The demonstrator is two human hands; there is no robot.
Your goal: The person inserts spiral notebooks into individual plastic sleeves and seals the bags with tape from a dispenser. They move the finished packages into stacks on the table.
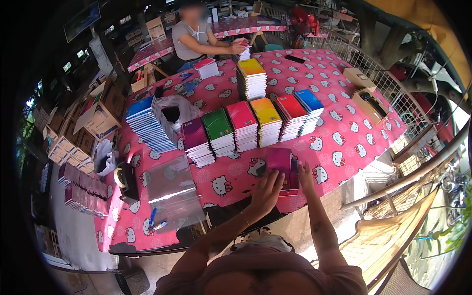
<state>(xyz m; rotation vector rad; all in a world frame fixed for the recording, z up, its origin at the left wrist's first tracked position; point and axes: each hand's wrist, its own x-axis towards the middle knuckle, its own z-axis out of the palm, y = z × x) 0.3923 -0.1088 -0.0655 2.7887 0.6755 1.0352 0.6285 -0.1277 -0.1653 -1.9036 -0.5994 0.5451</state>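
Observation:
A small pile of notebooks lies on the table's near side, with a purple-covered notebook (279,160) on top and a red edge showing below it. My left hand (268,191) rests on its lower left part, fingers stretched over the cover. At the right edge of the pile, where a strip of dark blue shows, my right hand (306,178) has its fingers closed against the notebooks. Just beyond stands a row of spiral notebook stacks: purple (194,135), green (217,125), pink (240,118), yellow (265,113), red (291,107) and blue (309,101).
A taller yellow stack (252,69) and a leaning blue stack (147,110) stand farther back. Clear plastic sheets (174,187), blue pens (153,216) and a tape dispenser (127,182) lie left. Across the table, a person (196,42) handles notebooks. Cardboard boxes (101,115) crowd the left.

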